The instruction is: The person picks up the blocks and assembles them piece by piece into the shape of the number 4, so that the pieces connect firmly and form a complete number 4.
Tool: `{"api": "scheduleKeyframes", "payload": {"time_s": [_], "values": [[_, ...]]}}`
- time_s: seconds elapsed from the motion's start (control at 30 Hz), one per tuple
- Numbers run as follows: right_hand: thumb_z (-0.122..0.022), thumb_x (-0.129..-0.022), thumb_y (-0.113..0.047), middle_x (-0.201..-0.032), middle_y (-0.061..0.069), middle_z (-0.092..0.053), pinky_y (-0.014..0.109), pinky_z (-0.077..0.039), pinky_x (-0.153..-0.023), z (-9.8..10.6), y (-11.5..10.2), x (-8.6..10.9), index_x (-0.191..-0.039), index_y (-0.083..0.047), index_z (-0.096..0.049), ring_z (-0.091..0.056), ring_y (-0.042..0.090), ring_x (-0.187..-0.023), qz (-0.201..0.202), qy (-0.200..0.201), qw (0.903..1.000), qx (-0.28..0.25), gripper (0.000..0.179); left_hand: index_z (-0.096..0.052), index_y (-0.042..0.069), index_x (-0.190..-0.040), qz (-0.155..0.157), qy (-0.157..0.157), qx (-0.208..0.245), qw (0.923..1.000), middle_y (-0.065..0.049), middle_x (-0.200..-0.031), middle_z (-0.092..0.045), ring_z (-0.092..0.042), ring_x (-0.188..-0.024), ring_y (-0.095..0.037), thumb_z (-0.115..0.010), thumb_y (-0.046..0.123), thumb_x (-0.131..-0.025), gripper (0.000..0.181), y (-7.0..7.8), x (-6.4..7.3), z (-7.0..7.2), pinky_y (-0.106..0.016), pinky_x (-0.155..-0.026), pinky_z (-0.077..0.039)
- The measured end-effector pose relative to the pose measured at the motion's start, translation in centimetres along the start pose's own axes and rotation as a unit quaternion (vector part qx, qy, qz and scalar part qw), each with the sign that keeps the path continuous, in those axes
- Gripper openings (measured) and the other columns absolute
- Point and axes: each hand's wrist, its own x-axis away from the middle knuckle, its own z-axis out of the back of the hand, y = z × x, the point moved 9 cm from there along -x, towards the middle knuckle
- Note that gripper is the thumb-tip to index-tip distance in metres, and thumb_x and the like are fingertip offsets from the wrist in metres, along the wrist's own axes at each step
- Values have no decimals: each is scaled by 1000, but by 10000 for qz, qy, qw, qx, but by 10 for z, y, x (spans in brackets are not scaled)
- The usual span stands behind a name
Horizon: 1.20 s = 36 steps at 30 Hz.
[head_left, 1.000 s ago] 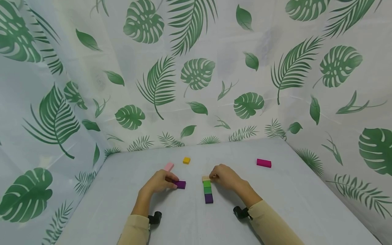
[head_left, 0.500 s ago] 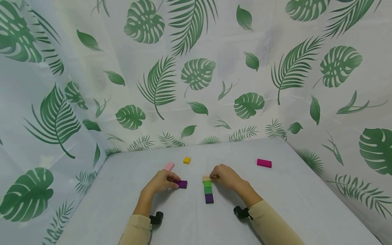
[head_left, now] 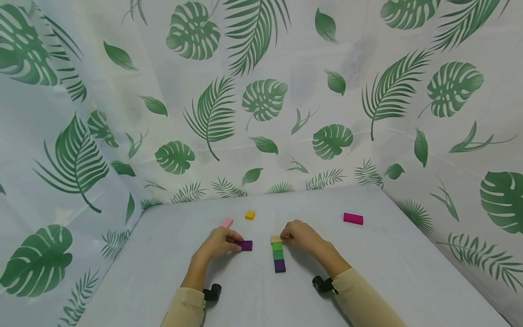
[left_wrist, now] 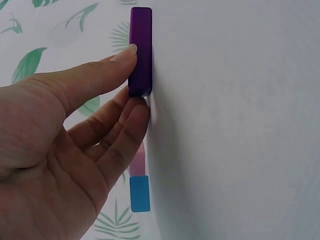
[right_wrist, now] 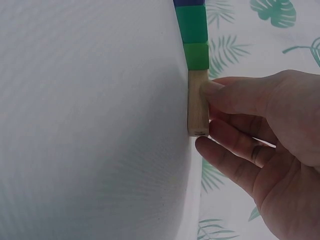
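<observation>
A purple block (head_left: pixel 246 245) is pinched between the thumb and fingers of my left hand (head_left: pixel 220 241), left of a short row of blocks. In the left wrist view the same purple block (left_wrist: pixel 141 50) shows its long side, the thumb lying on it. My right hand (head_left: pixel 302 236) pinches a plain wooden block (right_wrist: pixel 198 102) at the row's far end. Against that wooden block sits a light green block (head_left: pixel 277 246). A darker green block (head_left: pixel 278 255) follows, then a dark purple block (head_left: pixel 279 265) at the near end.
Beyond the left hand lies a pink block (head_left: pixel 227 222); a blue block (left_wrist: pixel 140 193) shows near it in the left wrist view. A yellow block (head_left: pixel 250 215) sits farther back. A magenta block (head_left: pixel 353 219) lies at the right. Leaf-patterned cloth (head_left: pixel 261 150) encloses the white table (head_left: pixel 245 290).
My left hand has shifted slightly to the right with the purple block, closer to the row. The right hand stays at the wooden block.
</observation>
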Motion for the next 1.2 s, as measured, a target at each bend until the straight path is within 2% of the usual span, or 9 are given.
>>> {"api": "scheduleKeyframes", "payload": {"time_s": [0.3, 0.73, 1.03, 1.2], "values": [[-76, -91, 1, -96, 5, -79, 44, -58, -87, 0, 1, 0, -97, -5, -83, -73, 23, -93, -58, 31, 10000, 18, 12, -79, 5, -109, 23, 168, 24, 9999, -7, -103, -78, -65, -87, -14, -82, 7, -88, 21, 6, -4, -5, -30, -74, -53], [-76, -90, 3, -96, 6, -80, 45, -58, -87, 0, 2, -1, -97, -4, -83, -73, 24, -93, -89, 3, 10000, -24, 12, -79, 8, -111, 233, 247, -104, 9994, -2, -100, -75, -63, -86, -14, -79, 9, -91, 20, 5, -10, -12, -29, -75, -53], [-74, -91, 3, -97, 6, -80, 44, -59, -86, 0, 1, -1, -98, -4, -83, -74, 24, -94, -72, -13, 9999, -68, 13, -79, 6, -112, 50, 264, -93, 9996, -7, -104, -77, -64, -87, -14, -78, 9, -92, 20, 10, -11, -14, -31, -76, -55], [-74, -91, 3, -97, 6, -80, 44, -59, -87, 0, 2, 0, -99, -4, -83, -74, 24, -95, -159, -13, 9999, -66, 13, -79, 7, -111, 87, 291, -114, 9995, -6, -104, -76, -64, -87, -13, -78, 8, -92, 20, 10, -13, -16, -31, -77, -55]]}}
